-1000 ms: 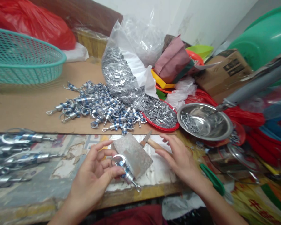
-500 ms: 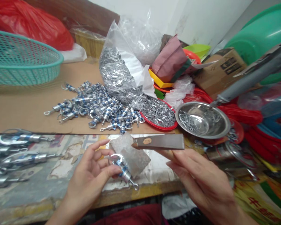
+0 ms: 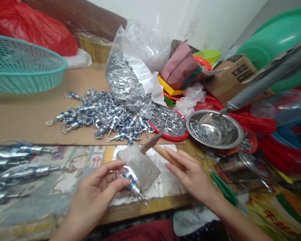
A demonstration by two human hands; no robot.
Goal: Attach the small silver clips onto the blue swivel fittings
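Observation:
In my left hand (image 3: 97,190) is a silver-and-blue metal fitting (image 3: 132,184) with a curved hook at one end and a small eye at the other, pinched between thumb and fingers. It lies over the near left side of a grey block (image 3: 149,170). My right hand (image 3: 190,174) is closed around the wooden handle of a hammer (image 3: 167,155). The hammer's head tilts over the far part of the block, its lower end close to the surface; whether it touches I cannot tell. Beyond the block lies a heap of similar fittings (image 3: 102,113).
Behind stand a clear bag (image 3: 125,80) of small metal pieces, a red dish (image 3: 183,135) of the same, and a steel bowl (image 3: 228,142) with metal pins. More fittings (image 3: 22,170) lie at left, below a turquoise basket (image 3: 27,82). A grey handle (image 3: 261,87) slants over the right side.
My right hand has moved left and turned the hammer, so its head now tilts down toward the block instead of lying level. The fitting in my left hand has barely shifted.

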